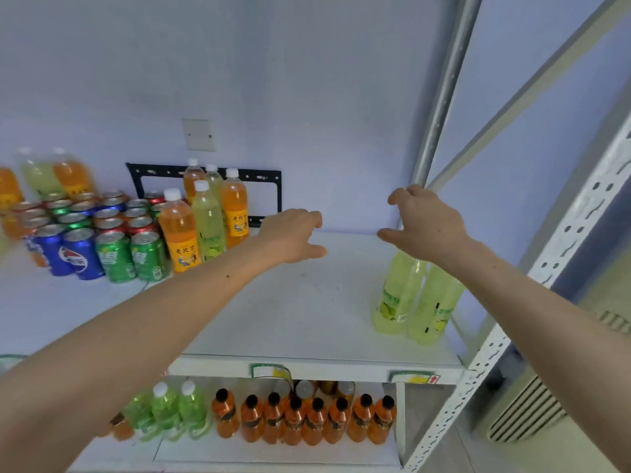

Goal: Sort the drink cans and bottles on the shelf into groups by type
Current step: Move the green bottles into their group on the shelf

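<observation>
Drink cans (pixel 102 240) and mixed orange and lime bottles (pixel 205 216) crowd the shelf (pixel 307 319) at nine o'clock, still unsorted, while two lime bottles (pixel 415 298) already stand grouped at three o'clock. Our left hand (pixel 290 233) and right hand (pixel 426 223) hover spread and empty, the right just above that pair. We judge most sorting remains.

Two pale-green lime bottles (pixel 415 298) stand upright and touching, directly beneath the right hand (pixel 426 223), whose spread fingers hover over their tops without clasping them. To the left of the open, empty left hand (pixel 290 237) stands a cluster of orange and lime bottles (pixel 205 220), white-capped and upright. Further left of them are packed blue, green and red cans (pixel 99 237).
</observation>
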The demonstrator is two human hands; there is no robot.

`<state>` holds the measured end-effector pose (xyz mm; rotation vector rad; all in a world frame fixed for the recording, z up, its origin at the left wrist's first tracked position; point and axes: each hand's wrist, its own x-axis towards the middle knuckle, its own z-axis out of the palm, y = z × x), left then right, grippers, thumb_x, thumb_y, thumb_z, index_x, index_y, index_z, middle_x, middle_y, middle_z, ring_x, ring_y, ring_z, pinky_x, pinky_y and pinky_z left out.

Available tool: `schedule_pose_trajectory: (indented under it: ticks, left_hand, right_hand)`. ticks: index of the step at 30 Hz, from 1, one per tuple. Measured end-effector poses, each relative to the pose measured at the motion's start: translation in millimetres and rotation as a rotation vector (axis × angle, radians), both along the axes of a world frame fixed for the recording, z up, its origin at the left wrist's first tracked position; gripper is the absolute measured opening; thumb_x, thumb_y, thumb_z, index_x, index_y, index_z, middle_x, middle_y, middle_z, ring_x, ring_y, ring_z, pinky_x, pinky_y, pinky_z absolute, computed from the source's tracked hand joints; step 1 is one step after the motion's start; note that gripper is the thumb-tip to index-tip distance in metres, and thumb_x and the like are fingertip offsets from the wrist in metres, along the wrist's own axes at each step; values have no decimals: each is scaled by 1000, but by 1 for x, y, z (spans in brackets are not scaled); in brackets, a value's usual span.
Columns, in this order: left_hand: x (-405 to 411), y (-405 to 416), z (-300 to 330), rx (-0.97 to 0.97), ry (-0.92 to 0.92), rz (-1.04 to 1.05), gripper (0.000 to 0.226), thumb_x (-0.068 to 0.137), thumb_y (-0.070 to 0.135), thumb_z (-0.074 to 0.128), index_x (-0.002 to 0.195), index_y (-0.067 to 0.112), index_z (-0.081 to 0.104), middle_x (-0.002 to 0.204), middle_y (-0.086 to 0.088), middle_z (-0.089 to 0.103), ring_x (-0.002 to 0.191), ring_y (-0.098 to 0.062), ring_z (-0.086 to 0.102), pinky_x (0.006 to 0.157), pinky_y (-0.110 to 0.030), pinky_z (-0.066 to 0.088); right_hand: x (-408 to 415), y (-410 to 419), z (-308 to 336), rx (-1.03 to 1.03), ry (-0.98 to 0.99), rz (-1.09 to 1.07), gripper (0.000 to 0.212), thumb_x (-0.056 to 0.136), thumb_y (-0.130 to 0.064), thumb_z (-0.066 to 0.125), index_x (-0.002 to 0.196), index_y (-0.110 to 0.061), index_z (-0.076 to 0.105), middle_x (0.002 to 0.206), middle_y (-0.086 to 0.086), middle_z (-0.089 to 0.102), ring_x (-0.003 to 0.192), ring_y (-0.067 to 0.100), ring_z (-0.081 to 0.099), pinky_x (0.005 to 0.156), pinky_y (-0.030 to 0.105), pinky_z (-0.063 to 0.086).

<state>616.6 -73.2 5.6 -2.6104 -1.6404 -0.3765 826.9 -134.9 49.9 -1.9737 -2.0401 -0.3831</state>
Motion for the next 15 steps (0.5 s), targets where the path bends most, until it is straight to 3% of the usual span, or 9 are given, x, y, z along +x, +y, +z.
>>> schedule_pose_trajectory:
  ticks: [3, 8, 11, 15]
  left_hand:
    - [-47, 0, -2, 24, 27, 52, 52, 88, 48, 60, 131, 21, 49, 124, 2, 57, 112, -21, 53, 76, -33, 46]
    - [-129, 0, -7, 87, 37, 122, 43, 85, 44, 64, 118, 18, 55, 113, 0, 59, 97, -18, 52, 62, -32, 41]
    - [-177, 10, -10, 117, 22, 158, 53, 82, 45, 67, 124, 17, 52, 120, -3, 56, 111, -24, 52, 79, -39, 47]
    - [-226, 32, -13, 126, -37, 208, 93, 74, 46, 76, 147, 16, 26, 144, -10, 35, 132, -27, 34, 97, -41, 43]
  right_hand:
    - [-44, 11, -5, -21, -12, 74, 56, 87, -42, 63, 134, -16, 44, 127, 5, 47, 118, 26, 47, 78, 38, 45]
    - [-119, 37, -20, -81, 8, 149, 59, 87, -44, 63, 136, -19, 43, 131, 3, 45, 121, 24, 46, 79, 35, 42]
    - [-160, 58, -28, -126, 56, 154, 60, 87, -44, 63, 137, -20, 42, 133, 3, 44, 122, 23, 46, 83, 37, 44]
    - [-200, 89, -42, -161, 120, 136, 63, 85, -45, 65, 137, -18, 41, 132, 3, 46, 120, 23, 47, 83, 39, 46]
